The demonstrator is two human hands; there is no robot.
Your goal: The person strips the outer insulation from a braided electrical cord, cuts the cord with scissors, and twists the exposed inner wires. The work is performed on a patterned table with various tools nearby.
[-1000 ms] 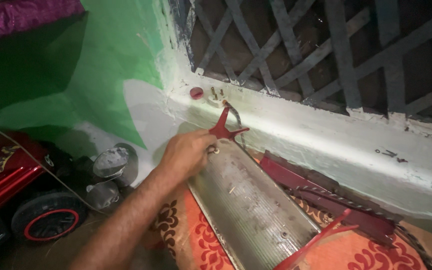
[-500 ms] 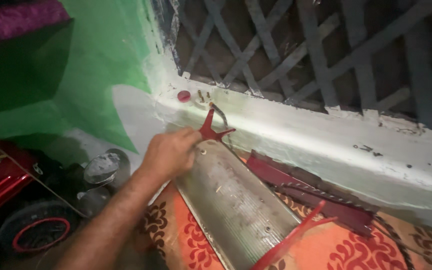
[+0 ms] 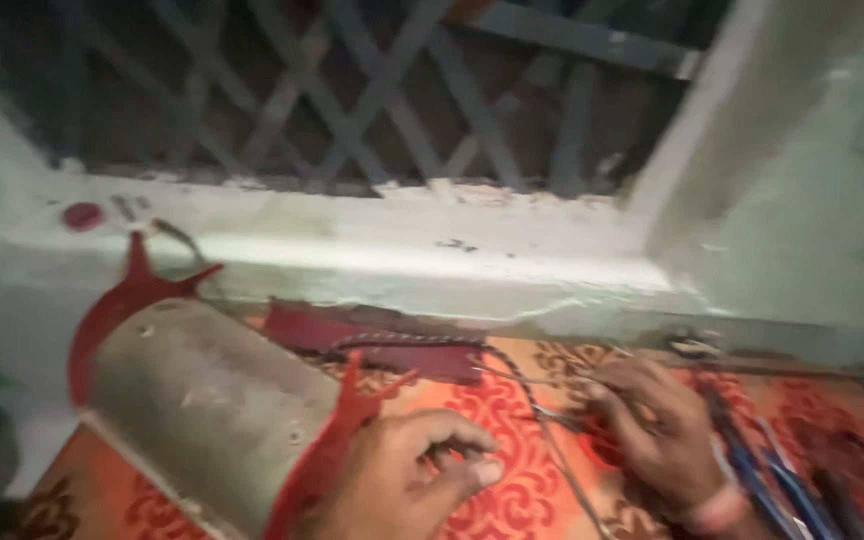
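On the orange patterned cloth [image 3: 512, 490], the grey cylinder [image 3: 207, 410] lies slanted, long axis upper-left to lower-right; left hand [image 3: 402, 485] curls at its red end piece [image 3: 337, 440], right hand [image 3: 657, 430] pinches a thin cord [image 3: 532, 410].

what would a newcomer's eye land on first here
Probably the big grey ribbed drum with red end plates, lying tilted at lower left on the orange patterned cloth. Next, the two hands low in the middle: the left hand rests by the drum's near red end, and the right hand touches a thin cord on the cloth. Behind runs a pale sill under a dark lattice grille.
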